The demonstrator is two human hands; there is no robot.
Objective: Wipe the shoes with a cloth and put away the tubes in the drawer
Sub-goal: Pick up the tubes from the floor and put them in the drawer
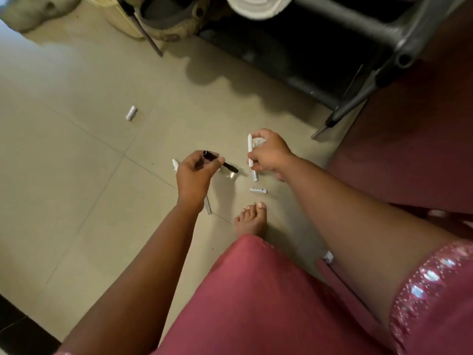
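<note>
Several tubes lie scattered on the beige tiled floor. My left hand (195, 175) grips a slim black tube (225, 163) above the floor, and a white tube (175, 163) shows just behind its fingers. My right hand (268, 153) is closed on a long white tube (250, 149) together with a wider white labelled tube (258, 142). Below that hand lie two small white tubes (254, 177) (258, 190). A silver tube (131, 113) lies apart at the far left. A grey tube (208, 207) pokes out from under my left wrist. No shoes, cloth or drawer are in view.
My bare foot (252, 217) rests on the floor near the tubes, with my pink dress (256, 298) below it. A dark metal-framed chair (358, 73) stands at the back right, a maroon seat (409, 149) at the right. Baskets and a stick (143, 24) sit at the back.
</note>
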